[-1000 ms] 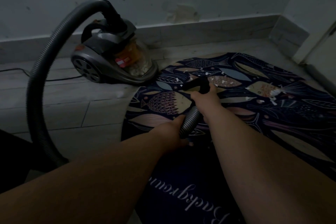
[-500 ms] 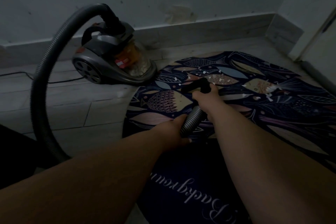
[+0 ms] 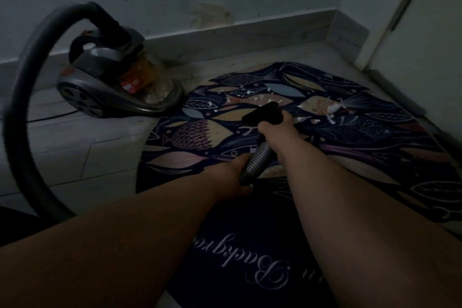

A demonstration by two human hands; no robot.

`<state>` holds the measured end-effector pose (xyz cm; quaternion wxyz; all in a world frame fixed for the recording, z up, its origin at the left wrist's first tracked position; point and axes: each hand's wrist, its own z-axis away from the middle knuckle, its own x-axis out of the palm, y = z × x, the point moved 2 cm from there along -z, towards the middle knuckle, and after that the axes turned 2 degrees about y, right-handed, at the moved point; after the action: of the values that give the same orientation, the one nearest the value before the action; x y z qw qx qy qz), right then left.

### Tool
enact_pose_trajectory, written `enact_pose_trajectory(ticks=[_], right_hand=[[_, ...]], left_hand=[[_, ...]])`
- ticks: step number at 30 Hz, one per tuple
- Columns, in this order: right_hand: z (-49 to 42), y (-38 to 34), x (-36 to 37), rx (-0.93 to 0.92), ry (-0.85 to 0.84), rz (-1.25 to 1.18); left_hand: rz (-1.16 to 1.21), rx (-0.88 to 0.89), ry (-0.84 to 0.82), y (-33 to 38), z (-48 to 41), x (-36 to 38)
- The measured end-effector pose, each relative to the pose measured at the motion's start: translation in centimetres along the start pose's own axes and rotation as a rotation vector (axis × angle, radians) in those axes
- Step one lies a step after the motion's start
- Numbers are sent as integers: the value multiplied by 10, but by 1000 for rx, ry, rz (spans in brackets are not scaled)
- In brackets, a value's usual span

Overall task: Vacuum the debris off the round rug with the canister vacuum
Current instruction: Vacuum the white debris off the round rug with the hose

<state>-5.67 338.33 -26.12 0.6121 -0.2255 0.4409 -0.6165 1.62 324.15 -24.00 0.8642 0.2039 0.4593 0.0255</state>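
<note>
A round dark rug (image 3: 362,132) with fish and leaf patterns lies on the floor. White debris (image 3: 250,94) is scattered on its far part, with more bits to the right. My right hand (image 3: 275,127) grips the hose end just behind the black nozzle (image 3: 265,114), which sits on the rug beside the debris. My left hand (image 3: 237,175) holds the grey ribbed hose (image 3: 256,162) lower down. The hose (image 3: 22,117) loops left and up into the grey canister vacuum (image 3: 115,82), which stands at the rug's far left edge.
A wall with a pale baseboard (image 3: 250,35) runs behind the vacuum. A corner and a door frame (image 3: 390,20) stand at the right. A black power cord (image 3: 50,116) lies on the pale tiled floor (image 3: 75,152) at the left.
The nozzle has moved forward along the rug toward the debris, carried by my right hand. The view has shifted slightly; both hands keep their grip on the hose.
</note>
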Motion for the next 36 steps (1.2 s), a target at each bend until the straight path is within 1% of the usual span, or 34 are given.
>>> enact_pose_trajectory(ticks=[8, 11, 16, 20, 26, 28, 32, 36], right_hand=[[-15, 21, -71, 11, 171, -76], [-19, 28, -99, 4, 237, -116], [-23, 42, -139, 42, 329, -163], [-24, 51, -159, 55, 348, -201], [-26, 59, -183, -37, 406, -299], [-27, 56, -188, -20, 432, -312], [-26, 62, -194, 89, 455, -323], [-25, 68, -193, 124, 402, -311]], left_hand=[[-9, 79, -47, 56, -35, 18], [20, 120, -52, 79, -47, 23], [87, 152, -84, 111, -65, 33], [66, 187, -94, 130, -72, 38], [13, 222, -62, 150, -79, 39], [0, 222, -56, 155, -82, 38], [-93, 221, -73, 165, -86, 39], [-158, 214, -83, 168, -91, 41]])
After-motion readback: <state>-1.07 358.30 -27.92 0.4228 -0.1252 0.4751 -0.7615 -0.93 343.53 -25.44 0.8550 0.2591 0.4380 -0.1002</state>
